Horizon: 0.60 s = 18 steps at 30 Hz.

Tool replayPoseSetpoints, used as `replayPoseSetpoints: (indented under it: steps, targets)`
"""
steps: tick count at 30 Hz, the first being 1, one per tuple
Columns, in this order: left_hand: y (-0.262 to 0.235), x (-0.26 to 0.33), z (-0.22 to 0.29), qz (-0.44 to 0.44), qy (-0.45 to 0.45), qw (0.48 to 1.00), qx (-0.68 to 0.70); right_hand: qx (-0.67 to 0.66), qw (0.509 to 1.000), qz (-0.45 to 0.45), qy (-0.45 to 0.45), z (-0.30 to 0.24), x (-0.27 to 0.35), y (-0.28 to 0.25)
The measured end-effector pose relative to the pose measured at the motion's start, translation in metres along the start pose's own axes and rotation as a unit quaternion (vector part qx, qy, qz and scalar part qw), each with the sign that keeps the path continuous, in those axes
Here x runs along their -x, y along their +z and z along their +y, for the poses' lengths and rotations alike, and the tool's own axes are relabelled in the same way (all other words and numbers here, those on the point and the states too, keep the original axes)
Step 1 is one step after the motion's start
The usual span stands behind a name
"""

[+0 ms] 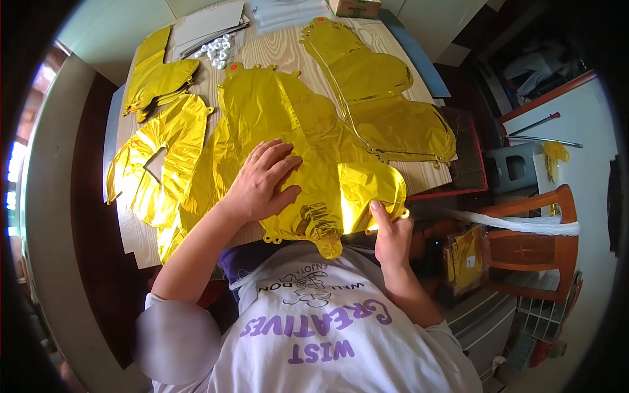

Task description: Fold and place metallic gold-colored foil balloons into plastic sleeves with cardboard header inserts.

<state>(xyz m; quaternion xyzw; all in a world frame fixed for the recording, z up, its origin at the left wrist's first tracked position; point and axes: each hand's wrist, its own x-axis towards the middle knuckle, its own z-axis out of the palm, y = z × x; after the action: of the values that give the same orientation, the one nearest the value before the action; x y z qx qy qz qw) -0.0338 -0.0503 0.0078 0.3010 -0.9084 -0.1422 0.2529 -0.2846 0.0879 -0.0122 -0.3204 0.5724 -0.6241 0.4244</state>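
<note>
A flat, uninflated gold foil balloon [262, 98] stretches from the middle of the table to its near edge, in front of my body. My left hand [265, 173] lies on it palm down, fingers extended over the foil. At the balloon's near right corner, my right hand [393, 236] pinches the edge, thumb on top and fingers hidden underneath. Another gold balloon with a diamond-shaped hole [180, 137] lies crumpled to the left. Several flat gold balloons [157, 82] are layered at the far left. A lobed gold balloon [373, 82] rests at the right.
On the wooden table [275, 49] are small white pieces [219, 51], grey sheets [213, 25], clear plastic bags [288, 14] and a cardboard box [355, 8]. To the right stands a wooden chair [565, 239], with a white string bundle [524, 225] across it.
</note>
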Motion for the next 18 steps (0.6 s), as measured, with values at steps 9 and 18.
replayPoseSetpoints:
  steps: [9,18]
  targets:
    - [0.001,0.001,0.000,-0.008,-0.009,1.000,-0.006,0.141,0.987,-0.013,-0.070,-0.010,0.009,0.004]
    - [0.000,0.002,0.002,0.003,-0.002,1.000,-0.002,0.212,0.964,-0.004,-0.160,-0.023,0.017,0.024]
